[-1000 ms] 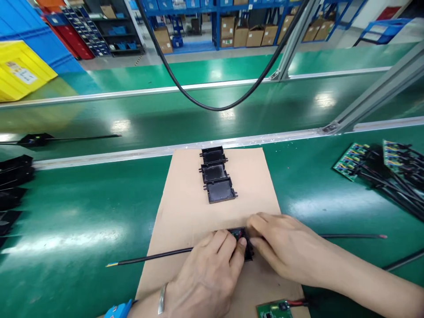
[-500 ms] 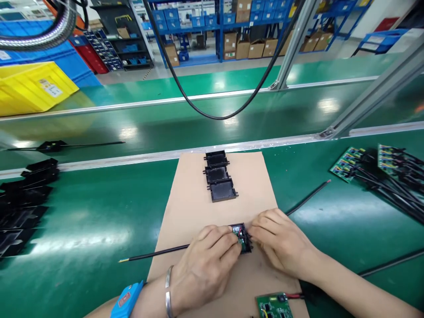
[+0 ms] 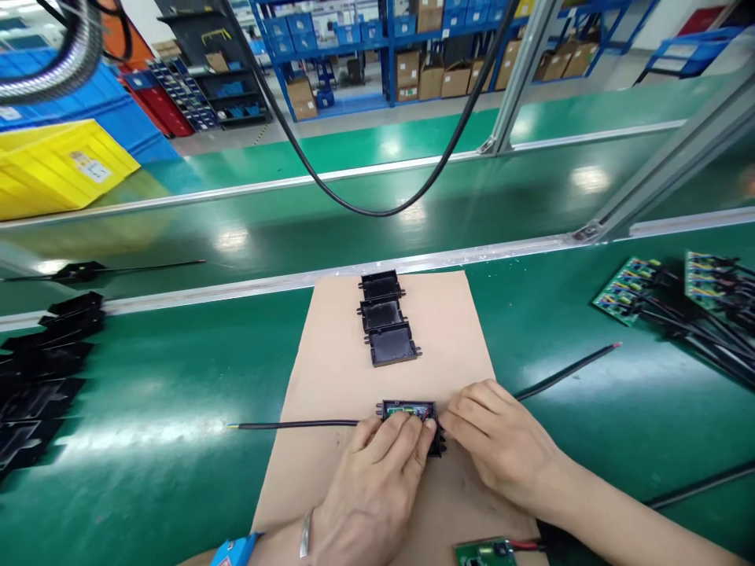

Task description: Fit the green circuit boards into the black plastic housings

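On the cardboard sheet lies a small black plastic case [image 3: 435, 448] with a green circuit board [image 3: 402, 410] inside. My left hand [image 3: 377, 483] lies over the case, its fingers pressed together on the board near the right end and hiding much of it. At the case's right end, my right hand [image 3: 501, 440] pinches the black cable where it enters; the fingers cover that spot. This right cable [image 3: 569, 369] emerges behind the hand toward the upper right. A thinner black cable [image 3: 295, 424] runs out leftward to a bare wire tip.
Three black cases [image 3: 389, 344] stand in a column farther up the cardboard [image 3: 330, 346]. Another circuit board [image 3: 487, 553] with red wires lies at the near edge. Boards with cables [image 3: 628, 291] are at right, black case parts [image 3: 50, 354] at left. A black cable [image 3: 377, 212] hangs ahead.
My left fingers have shifted toward the board's right end, uncovering the case's left end and upper rim. The left cable now lies nearly level, and the right cable's tip has moved rightward and nearer.
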`<action>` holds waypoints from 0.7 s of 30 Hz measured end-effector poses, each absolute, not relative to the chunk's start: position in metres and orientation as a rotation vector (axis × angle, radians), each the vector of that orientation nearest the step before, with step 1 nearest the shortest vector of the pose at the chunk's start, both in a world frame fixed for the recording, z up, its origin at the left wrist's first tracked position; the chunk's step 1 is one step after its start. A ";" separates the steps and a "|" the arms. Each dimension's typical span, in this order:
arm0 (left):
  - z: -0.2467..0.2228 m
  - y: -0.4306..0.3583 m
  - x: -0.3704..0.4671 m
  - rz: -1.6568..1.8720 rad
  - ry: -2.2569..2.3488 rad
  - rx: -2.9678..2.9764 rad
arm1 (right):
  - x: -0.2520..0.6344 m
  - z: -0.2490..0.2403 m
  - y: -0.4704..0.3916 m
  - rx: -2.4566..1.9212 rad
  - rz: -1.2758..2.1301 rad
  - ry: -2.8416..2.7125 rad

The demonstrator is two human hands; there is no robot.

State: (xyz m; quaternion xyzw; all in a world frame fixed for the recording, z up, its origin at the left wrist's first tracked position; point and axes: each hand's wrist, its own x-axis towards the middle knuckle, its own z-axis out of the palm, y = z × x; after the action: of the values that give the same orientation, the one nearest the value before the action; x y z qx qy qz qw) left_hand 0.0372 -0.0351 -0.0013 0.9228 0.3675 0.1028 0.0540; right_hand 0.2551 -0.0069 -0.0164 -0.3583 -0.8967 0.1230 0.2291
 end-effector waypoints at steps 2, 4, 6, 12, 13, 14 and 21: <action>0.006 -0.029 0.032 0.294 1.070 2.714 | 0.256 -0.017 -0.007 -0.996 0.357 -2.452; 0.016 -0.019 0.022 0.356 1.025 2.580 | 0.257 -0.016 -0.008 -1.030 0.381 -2.441; 0.025 -0.006 0.006 0.456 1.028 2.438 | 0.259 -0.013 -0.009 -1.060 0.395 -2.436; 0.031 0.021 -0.022 0.364 1.136 2.237 | 0.261 -0.002 -0.010 -1.102 0.469 -2.409; 0.029 0.020 -0.021 0.348 1.146 2.233 | 0.261 -0.001 -0.010 -1.115 0.482 -2.409; 0.027 0.018 -0.020 0.341 1.163 2.232 | 0.262 -0.001 -0.012 -1.135 0.488 -2.413; 0.032 0.017 -0.016 0.355 1.203 2.237 | 0.275 0.003 0.005 -1.238 0.292 -2.544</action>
State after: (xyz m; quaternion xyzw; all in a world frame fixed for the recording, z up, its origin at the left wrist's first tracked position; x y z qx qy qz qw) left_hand -0.0156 0.0167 0.0321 0.8362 0.4497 0.1326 0.2846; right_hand 0.2753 0.0051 0.0030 -0.4303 -0.8846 0.1016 0.1480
